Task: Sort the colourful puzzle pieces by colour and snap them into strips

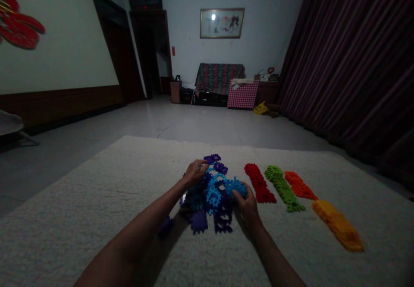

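Toothed purple and blue pieces [213, 196], heaped
They are flanked by the left hand [196, 172], stretched farther forward, grip unclear, and the right hand [248, 205], by whose fingers a blue cluster [237, 187] is gripped.

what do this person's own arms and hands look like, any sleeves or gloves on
Both the left hand and the right hand are bare, without gloves. The left forearm and right forearm show no sleeves, and I see no watch or bracelet. It is too dim to tell about rings.
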Motion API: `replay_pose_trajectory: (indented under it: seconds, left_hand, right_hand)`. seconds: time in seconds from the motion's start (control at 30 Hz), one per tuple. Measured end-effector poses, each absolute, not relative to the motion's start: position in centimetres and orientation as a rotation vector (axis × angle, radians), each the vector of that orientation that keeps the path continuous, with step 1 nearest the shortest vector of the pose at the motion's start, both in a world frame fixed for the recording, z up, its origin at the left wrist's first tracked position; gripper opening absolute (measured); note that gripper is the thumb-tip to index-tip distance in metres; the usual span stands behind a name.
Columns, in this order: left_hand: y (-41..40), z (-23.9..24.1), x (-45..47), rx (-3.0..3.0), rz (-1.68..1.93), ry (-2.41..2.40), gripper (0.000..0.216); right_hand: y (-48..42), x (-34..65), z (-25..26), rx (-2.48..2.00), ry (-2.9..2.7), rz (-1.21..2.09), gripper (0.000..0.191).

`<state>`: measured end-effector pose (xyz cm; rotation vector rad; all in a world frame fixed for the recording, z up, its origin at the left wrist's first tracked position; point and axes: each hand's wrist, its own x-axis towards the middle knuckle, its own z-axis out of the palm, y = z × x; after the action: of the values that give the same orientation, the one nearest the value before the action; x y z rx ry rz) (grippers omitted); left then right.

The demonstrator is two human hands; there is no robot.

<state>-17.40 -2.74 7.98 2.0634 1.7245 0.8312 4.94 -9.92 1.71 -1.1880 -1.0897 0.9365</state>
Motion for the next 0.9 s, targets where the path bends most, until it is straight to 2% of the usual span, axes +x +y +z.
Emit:
replay_pose_trajectory:
  seconds: [0.07, 0.17, 0.43, 0.67, 0.9]
  left_hand:
    - [0.5, 7.7, -16.1, 2.096, 0.679, 1.800, 0.038]
    - [4.3, 6.6, -14.0, 2.100, 0.632, 1.829, 0.044]
    - [10.0, 4.5, -9.3, 2.081, 0.253, 1.965, 0.076]
    - [9.0, 5.2, -8.7, 2.208, 0.004, 1.886, 0.054]
    - [6.7, 5.1, -11.5, 2.342, -0.008, 1.742, 0.040]
  right_hand:
    - [-10.1, 4.8, 1.4, -1.172, -1.097, 0.932, 0.056]
    - [-10.3, 4.8, 0.9, -1.173, -1.106, 0.926, 0.054]
    - [-9.8, 5.0, -0.3, -1.144, -1.076, 0.983, 0.058]
    - [-9.9, 4.9, -0.2, -1.162, -1.047, 0.958, 0.056]
    - [-9.8, 5.0, -0.3, -1.171, -1.039, 0.956, 0.056]
